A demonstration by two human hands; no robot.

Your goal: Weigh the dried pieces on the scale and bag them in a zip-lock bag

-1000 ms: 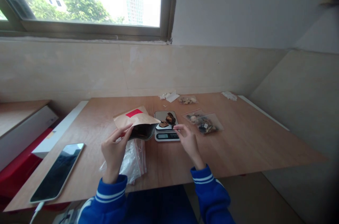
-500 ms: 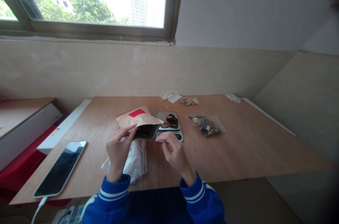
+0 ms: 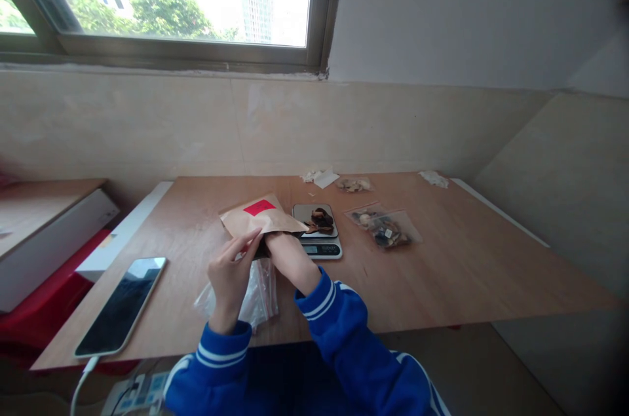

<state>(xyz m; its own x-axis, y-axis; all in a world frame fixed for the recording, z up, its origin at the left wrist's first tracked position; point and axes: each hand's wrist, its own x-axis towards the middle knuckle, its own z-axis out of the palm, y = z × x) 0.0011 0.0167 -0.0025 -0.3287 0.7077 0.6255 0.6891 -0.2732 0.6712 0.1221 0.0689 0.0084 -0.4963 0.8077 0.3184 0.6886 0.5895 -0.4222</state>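
Right hand [image 3: 289, 253] partly hidden inside paper bag [image 3: 263, 222]

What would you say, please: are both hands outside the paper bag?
No, the right hand reaches into the paper bag, while the left hand pinches its edge.

Left sleeve [image 3: 209, 384] and right sleeve [image 3: 351, 340]: bright blue; each cuff ringed by paired white stripes. White striping also runs along the outer sides. Dark navy clothing [image 3: 281, 380] covers the lap, near side. Left hand [image 3: 232, 268]: bare. Right hand [image 3: 287, 253]: visible part bare.
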